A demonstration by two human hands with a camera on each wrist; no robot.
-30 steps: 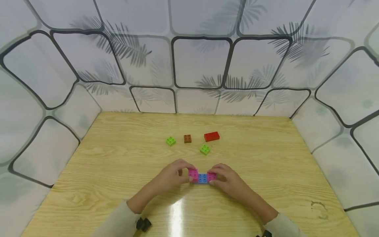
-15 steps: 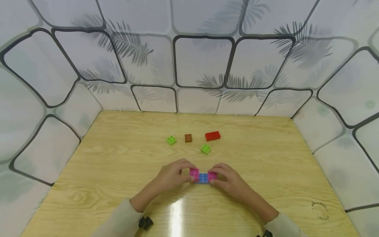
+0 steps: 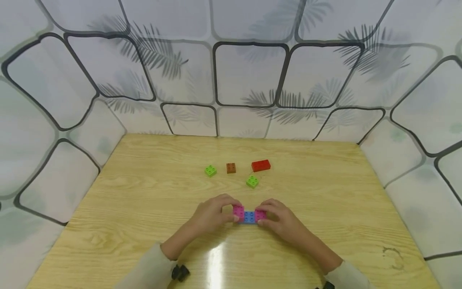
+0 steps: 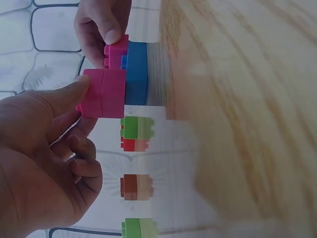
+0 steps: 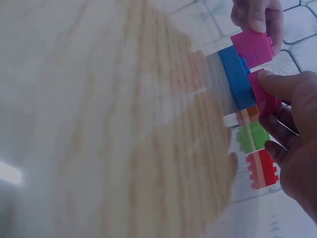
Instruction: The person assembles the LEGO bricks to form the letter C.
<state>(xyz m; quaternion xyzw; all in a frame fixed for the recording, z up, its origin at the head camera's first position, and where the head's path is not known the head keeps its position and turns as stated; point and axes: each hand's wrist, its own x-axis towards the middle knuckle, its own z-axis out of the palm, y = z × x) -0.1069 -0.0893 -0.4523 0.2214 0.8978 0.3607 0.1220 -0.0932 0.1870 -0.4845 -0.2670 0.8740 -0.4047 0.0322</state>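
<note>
Thumb and fingers of my left grip [image 3: 213,214] pinch a pink stack [image 4: 104,94] at one end of a blue block [image 3: 249,217]; my right grip [image 3: 280,220] pinches a lower pink block [image 3: 260,215] at its other end. The blue block lies on the table [image 3: 144,192] before me. From the head, my fingers cover part of both pink pieces; the left wrist view shows a seam across the stack, hard to make out from above. Whether the stack sits fully down I can't tell. That wrist view cuts off one green block [image 4: 131,228] and half hides the red block [image 4: 128,145] behind another green block [image 4: 130,127]; the right wrist view shows more red, but the brown block [image 5: 250,115] only partly.
</note>
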